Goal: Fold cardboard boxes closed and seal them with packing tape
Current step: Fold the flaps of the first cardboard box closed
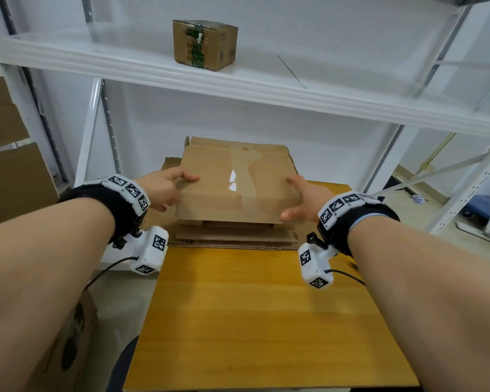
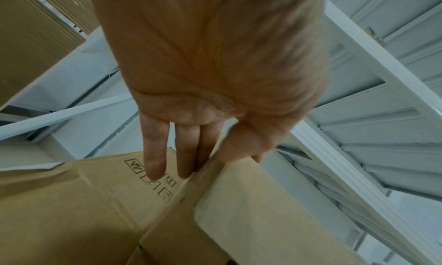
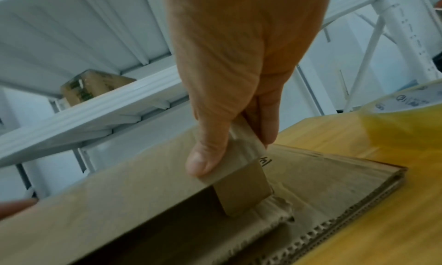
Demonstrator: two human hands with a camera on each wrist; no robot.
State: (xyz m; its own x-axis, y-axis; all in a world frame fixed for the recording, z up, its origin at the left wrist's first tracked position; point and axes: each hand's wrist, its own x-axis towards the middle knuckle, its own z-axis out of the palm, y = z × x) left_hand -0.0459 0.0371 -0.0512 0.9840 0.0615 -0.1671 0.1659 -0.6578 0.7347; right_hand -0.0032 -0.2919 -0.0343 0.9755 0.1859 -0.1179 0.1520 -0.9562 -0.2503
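Note:
A stack of flattened cardboard boxes lies at the far end of a yellow wooden table. The top flattened box is raised a little off the stack. My left hand grips its left edge, thumb on top and fingers underneath. At the right edge my right hand pinches the box, with the thumb above and the fingers below the cardboard. What looks like a roll of clear tape sits blurred on the table to the right, seen only in the right wrist view.
A small taped box stands on the white metal shelf above the table. More cardboard leans at the left. Shelf uprights and braces stand to the right. The near half of the table is bare wood.

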